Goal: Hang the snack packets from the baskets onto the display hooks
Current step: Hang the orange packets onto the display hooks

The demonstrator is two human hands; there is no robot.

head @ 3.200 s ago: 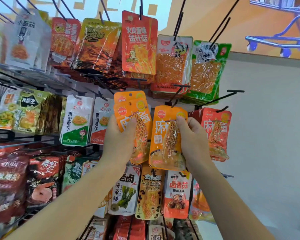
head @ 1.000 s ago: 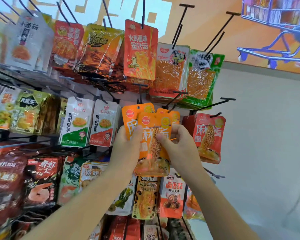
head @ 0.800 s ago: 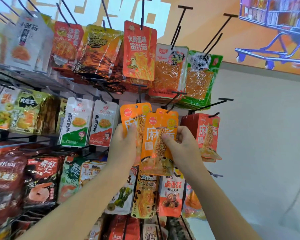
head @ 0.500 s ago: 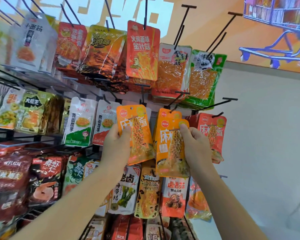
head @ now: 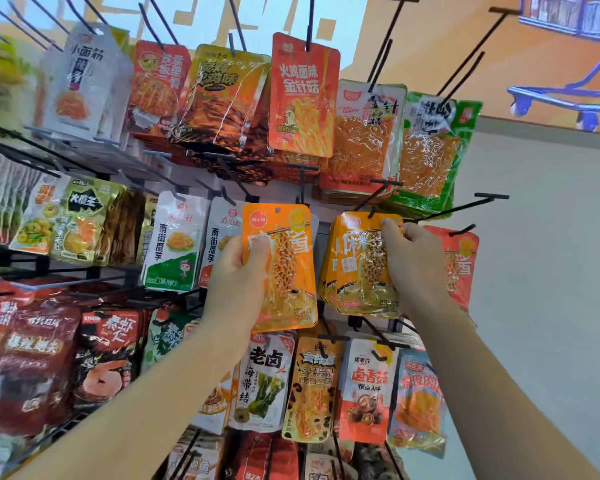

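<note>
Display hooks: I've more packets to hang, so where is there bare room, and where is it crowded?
Bare rod shows on the top hook above the green packet and the middle hook beside the right hand. Left and lower rows are packed tight.

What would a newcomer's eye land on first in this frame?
Two bare hands are raised mid-frame. The left hand holds an orange packet free of the hooks, and just to its right the right hand grips a second orange packet at the front of a hanging bunch. Around them the rack is crowded with bright snack packets, and a painted blue shopping cart shows on the orange wall at top right.
</note>
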